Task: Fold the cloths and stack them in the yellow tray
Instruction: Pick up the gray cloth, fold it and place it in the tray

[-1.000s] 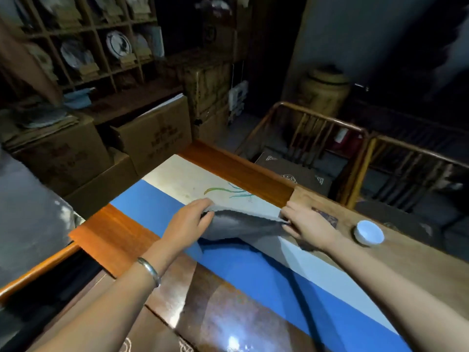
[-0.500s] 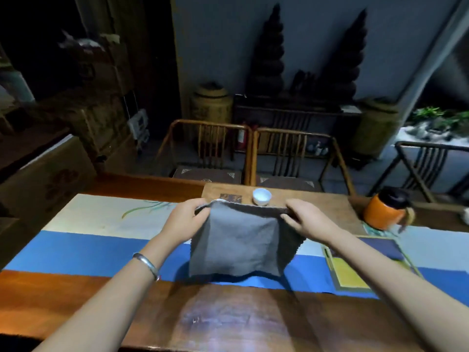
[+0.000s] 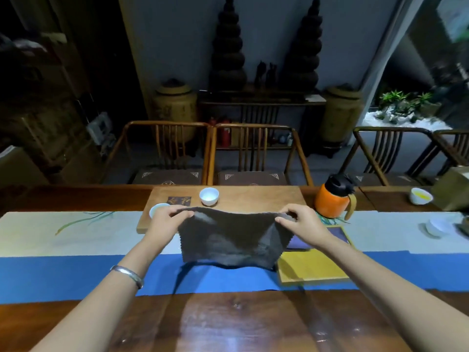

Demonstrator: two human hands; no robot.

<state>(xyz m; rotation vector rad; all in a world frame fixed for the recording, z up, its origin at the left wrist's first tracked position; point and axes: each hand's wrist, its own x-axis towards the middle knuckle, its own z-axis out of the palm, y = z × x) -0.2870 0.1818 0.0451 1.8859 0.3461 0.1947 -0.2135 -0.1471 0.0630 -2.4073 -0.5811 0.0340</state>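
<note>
Head view. The left hand (image 3: 166, 221) and the right hand (image 3: 303, 222) each pinch an upper corner of a grey cloth (image 3: 229, 240), which hangs spread between them above the desk (image 3: 228, 323), its lower edge over the blue band of the table runner (image 3: 76, 273). The yellow tray (image 3: 313, 266) lies on the runner just to the right of the cloth, under the right forearm. Beyond the hands, a white cup (image 3: 209, 196) stands on a wooden board (image 3: 253, 199); an orange flask (image 3: 333, 199) stands further right. A bracelet (image 3: 128, 275) circles the left wrist.
</note>
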